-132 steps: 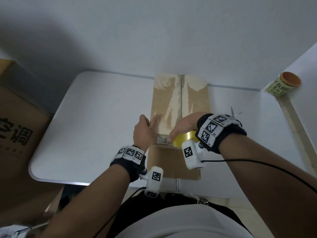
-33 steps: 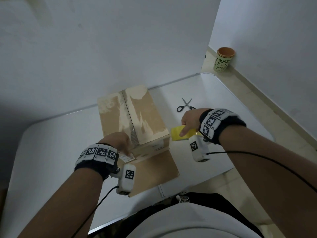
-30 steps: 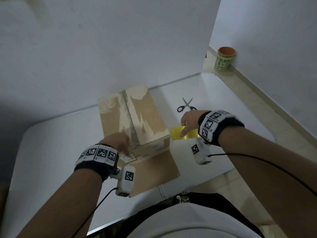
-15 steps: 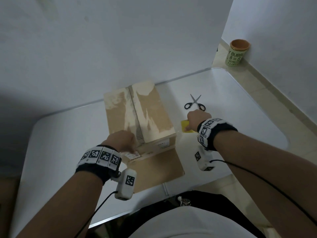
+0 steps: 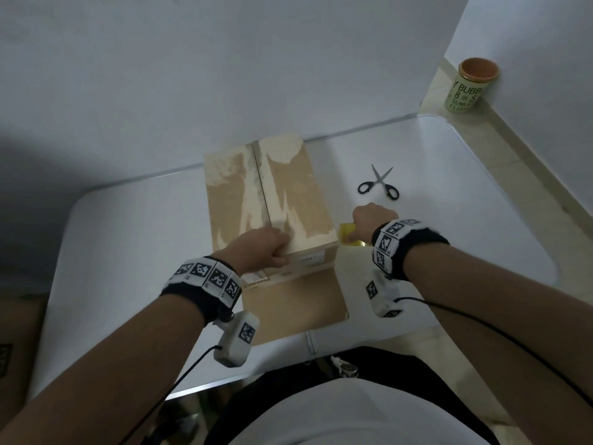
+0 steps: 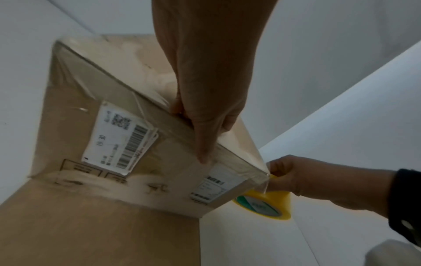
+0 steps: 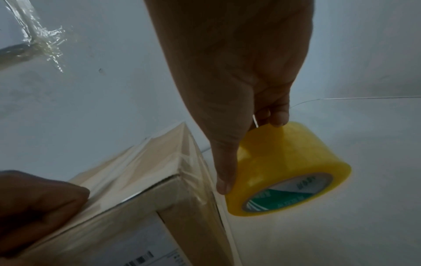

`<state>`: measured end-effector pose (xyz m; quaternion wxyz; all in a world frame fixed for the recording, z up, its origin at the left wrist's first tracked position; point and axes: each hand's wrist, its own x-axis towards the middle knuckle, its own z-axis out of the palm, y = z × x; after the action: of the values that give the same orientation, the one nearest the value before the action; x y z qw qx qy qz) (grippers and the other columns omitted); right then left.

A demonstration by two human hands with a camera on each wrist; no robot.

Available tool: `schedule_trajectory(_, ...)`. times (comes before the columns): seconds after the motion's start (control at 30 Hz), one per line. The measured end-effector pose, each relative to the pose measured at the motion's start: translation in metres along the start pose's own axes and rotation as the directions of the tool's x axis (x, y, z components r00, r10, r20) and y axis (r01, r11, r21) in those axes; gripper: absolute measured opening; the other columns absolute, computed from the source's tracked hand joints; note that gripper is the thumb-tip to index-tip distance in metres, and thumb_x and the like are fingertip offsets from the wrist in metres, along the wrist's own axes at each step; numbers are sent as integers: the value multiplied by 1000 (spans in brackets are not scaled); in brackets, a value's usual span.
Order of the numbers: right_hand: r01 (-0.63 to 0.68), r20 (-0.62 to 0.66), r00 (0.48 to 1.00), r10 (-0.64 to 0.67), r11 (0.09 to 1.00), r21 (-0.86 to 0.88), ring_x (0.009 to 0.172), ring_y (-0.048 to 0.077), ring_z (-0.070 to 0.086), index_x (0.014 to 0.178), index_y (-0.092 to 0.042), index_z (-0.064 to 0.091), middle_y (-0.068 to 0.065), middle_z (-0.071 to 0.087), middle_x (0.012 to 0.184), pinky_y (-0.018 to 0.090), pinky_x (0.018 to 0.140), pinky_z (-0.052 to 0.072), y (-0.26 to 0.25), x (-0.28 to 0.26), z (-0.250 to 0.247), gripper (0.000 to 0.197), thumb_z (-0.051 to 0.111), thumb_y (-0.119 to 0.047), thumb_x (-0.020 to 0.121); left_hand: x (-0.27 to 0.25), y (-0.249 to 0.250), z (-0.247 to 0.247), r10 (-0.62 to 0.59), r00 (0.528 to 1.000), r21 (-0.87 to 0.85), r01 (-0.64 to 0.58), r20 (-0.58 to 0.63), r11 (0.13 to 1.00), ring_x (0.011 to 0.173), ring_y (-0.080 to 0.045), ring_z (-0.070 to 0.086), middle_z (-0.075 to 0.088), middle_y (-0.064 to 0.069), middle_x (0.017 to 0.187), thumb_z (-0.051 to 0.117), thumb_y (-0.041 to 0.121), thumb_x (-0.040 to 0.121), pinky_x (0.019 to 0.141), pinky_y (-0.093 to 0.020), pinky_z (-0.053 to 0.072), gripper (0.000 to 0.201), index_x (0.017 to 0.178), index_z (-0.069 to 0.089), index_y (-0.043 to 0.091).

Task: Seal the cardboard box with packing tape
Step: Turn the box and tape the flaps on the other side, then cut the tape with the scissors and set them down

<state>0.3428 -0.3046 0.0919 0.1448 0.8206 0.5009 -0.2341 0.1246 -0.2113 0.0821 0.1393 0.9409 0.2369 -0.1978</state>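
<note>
The cardboard box (image 5: 266, 200) stands on the white table (image 5: 134, 252), its top flaps meeting along a centre seam. One brown flap (image 5: 295, 303) lies flat on the table in front of it. My left hand (image 5: 276, 248) grips the near top edge, fingers on top and thumb (image 6: 203, 153) down the labelled front face. My right hand (image 5: 362, 226) holds the yellow tape roll (image 7: 284, 171) low beside the box's right near corner. Clear tape (image 7: 205, 180) runs from the roll round that corner and along the near top edge.
Black-handled scissors (image 5: 378, 186) lie on the table right of the box, just beyond my right hand. A green cup (image 5: 471, 85) stands on the floor by the wall at far right. A wall rises just behind the table. Another carton (image 5: 12, 348) stands at left.
My right hand has carried the tape roll from the box's near edge round to its right side and lower towards the table. My left hand has stayed on the near top edge.
</note>
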Motion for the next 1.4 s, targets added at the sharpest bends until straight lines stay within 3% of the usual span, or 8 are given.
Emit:
schedule_trajectory(0.27,8,19,1000,-11,993,121,76,24,56,84,-11,53,5,57,84,29,62,42,18,7,6,37,65,-46,81,15,21,-21,-34,997,216,18,71,976,85,-22,60,59,-3,91,49,63,88,65,-31,43,53,94,55,11)
schedule_trajectory(0.43,45,89,994,-60,986,160,81,22,58,95,-9,62,8,64,95,28,60,43,31,8,2,44,68,-49,79,52,69,-35,214,972,87,-205,-101,975,86,-23,52,53,-6,99,60,40,90,66,-32,38,33,98,54,9)
schedule_trajectory(0.6,116,136,981,-135,983,141,97,22,59,118,-12,62,7,65,114,29,75,45,47,5,-3,44,67,-38,84,75,84,-26,170,981,166,-153,-96,974,88,-29,56,51,-8,105,61,31,86,61,-32,35,25,100,53,12)
schedule_trajectory(0.93,197,40,978,-206,968,157,97,23,62,119,-17,64,6,68,108,33,79,52,58,11,-7,42,66,-39,83,102,85,-58,146,971,65,-161,191,985,88,-23,55,55,-4,99,65,49,85,68,-29,38,40,101,57,13)
schedule_trajectory(1.07,247,69,963,-262,954,168,92,21,60,120,-17,65,6,67,109,33,82,52,63,15,-15,44,67,-40,83,127,90,-71,110,977,37,-119,183,992,99,-24,54,59,-7,115,68,54,79,84,-36,47,62,128,44,24)
schedule_trajectory(1.17,256,117,954,-277,952,165,82,19,57,118,-14,66,7,69,106,29,75,48,66,21,-17,43,68,-38,82,140,102,-74,35,925,111,-83,379,990,115,-25,55,58,-3,130,62,65,79,97,-39,45,81,146,31,32)
schedule_trajectory(1.23,255,159,946,-284,950,180,84,20,60,115,-13,68,7,70,105,31,77,49,69,26,-15,42,69,-38,82,148,106,-76,6,871,112,-70,491,991,108,-21,61,64,0,122,58,68,80,94,-35,48,76,144,37,32)
schedule_trajectory(1.4,134,206,942,-265,860,493,70,11,64,110,-11,70,5,72,102,23,72,55,98,46,-14,32,64,-31,87,165,106,-78,7,773,-29,14,635,999,84,-14,67,71,1,100,65,38,88,90,-33,54,59,142,42,30)
